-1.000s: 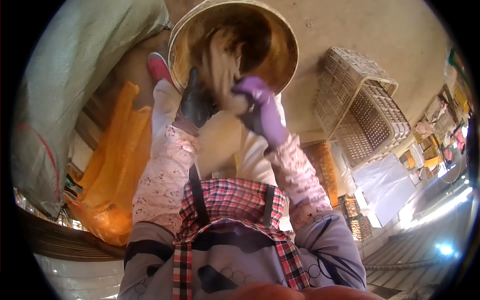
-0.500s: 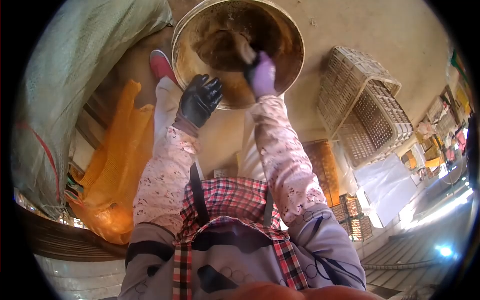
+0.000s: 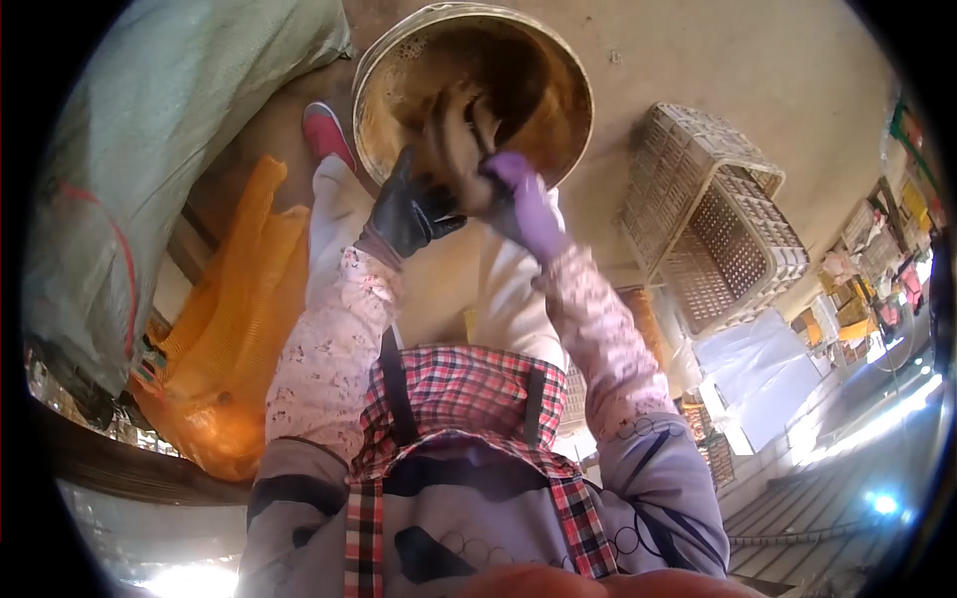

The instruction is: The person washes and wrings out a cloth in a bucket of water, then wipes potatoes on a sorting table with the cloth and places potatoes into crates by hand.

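My right hand (image 3: 518, 199), in a purple glove with a dark palm, is closed on a brown, elongated thing (image 3: 457, 140). It is smeared by motion and seems to have several long strands; its kind is unclear. It hangs over the near part of a round tub (image 3: 588, 120), which has a pale rim and brown-stained inner walls. Dark brown liquid with some foam lies in the tub. My left hand (image 3: 407, 212), in a black glove, is at the near left rim beside the brown thing. Its fingers are apart, and I see nothing held in them.
To the right stand pale plastic crates (image 3: 698, 219), one with its opening facing me. An orange mesh sack (image 3: 234, 349) lies to the left, beside a large grey-green woven sack (image 3: 150, 149). A white sheet (image 3: 763, 374) lies beyond the crates. My red shoe (image 3: 327, 135) is against the tub's left side.
My right hand has come toward me from inside the tub, bringing the brown thing to the near rim. The left hand has shifted slightly nearer to me and right.
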### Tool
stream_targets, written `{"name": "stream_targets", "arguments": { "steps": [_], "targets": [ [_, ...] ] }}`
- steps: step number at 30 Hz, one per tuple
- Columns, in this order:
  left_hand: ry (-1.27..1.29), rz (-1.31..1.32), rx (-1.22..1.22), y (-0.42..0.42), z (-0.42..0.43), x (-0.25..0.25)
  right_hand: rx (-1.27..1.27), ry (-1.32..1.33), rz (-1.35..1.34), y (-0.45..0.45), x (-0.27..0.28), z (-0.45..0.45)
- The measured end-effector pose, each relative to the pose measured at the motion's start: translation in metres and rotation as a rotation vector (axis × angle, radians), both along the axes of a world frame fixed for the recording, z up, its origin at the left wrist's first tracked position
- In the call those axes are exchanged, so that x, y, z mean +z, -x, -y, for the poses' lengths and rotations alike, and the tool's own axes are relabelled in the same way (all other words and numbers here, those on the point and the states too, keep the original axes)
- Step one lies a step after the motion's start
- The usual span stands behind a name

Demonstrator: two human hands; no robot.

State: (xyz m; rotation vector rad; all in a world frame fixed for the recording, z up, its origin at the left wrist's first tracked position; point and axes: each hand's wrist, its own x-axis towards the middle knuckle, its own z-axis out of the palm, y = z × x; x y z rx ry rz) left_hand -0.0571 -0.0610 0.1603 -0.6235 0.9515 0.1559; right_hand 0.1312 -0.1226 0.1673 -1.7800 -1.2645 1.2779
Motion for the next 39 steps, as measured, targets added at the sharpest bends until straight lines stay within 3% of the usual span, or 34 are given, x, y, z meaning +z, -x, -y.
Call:
{"name": "stream_targets", "arguments": {
  "steps": [1, 3, 4, 5, 9, 11, 16, 18, 21, 22, 24, 26, 27, 29, 31, 33, 35, 39],
  "targets": [
    [-0.023, 0.075, -0.001, -0.002, -0.006, 0.010, 0.076, -0.101, -0.006, 0.005, 0.033, -0.012],
    [-0.022, 0.137, 0.221, 0.009, 0.024, -0.019, 0.135, -0.160, -0.112, 0.010, 0.087, -0.023],
    [-0.015, 0.168, 0.330, 0.000, 0.011, -0.003, 0.183, -0.117, -0.177, 0.008, 0.115, -0.033],
    [-0.222, 0.058, 0.254, -0.012, 0.008, 0.020, 0.157, -0.124, -0.285, 0.008, 0.128, -0.031],
    [-0.096, 0.178, 0.308, -0.017, 0.001, 0.050, 0.046, -0.048, -0.595, 0.002, 0.187, -0.036],
    [-0.101, 0.188, 0.313, -0.020, -0.006, 0.066, -0.004, -0.056, -0.812, 0.000, 0.196, -0.022],
    [-0.167, 0.068, 0.242, -0.032, -0.003, 0.069, 0.229, -0.043, -0.921, -0.025, 0.212, -0.010],
    [-0.243, 0.113, 0.181, -0.025, 0.001, 0.041, -0.117, -0.024, -1.140, -0.035, 0.196, 0.029],
    [-0.774, 0.061, -0.147, -0.004, 0.005, 0.034, -0.712, 0.106, -0.967, -0.077, 0.164, 0.080],
    [-0.761, 0.058, -0.129, -0.007, 0.002, 0.045, -0.860, 0.146, -0.886, -0.101, 0.155, 0.087],
    [-0.734, 0.052, -0.093, -0.014, -0.005, 0.068, -0.898, 0.291, -0.970, -0.143, 0.145, 0.093],
    [-0.166, 0.436, 0.176, -0.015, -0.015, 0.066, -0.934, 0.311, -0.955, -0.154, 0.130, 0.082],
    [-0.118, 0.439, 0.233, -0.024, -0.025, 0.085, -0.953, 0.261, -0.898, -0.150, 0.120, 0.072],
    [-0.016, 0.437, 0.348, -0.058, -0.039, 0.139, -1.012, 0.179, -1.129, -0.119, 0.094, 0.047],
    [-0.038, 0.515, 0.377, -0.075, -0.034, 0.145, -1.022, 0.203, -1.296, -0.089, 0.061, 0.036],
    [-0.034, 0.530, 0.423, -0.084, -0.032, 0.157, -0.939, 0.315, -1.525, -0.049, 0.096, -0.007],
    [-0.003, 0.489, 0.486, -0.089, -0.033, 0.179, -0.836, 0.055, -1.853, -0.016, 0.130, -0.045],
    [0.112, 0.341, 0.423, -0.090, -0.020, 0.177, -0.789, -0.064, -1.925, -0.002, 0.120, -0.044]
  ]
}}
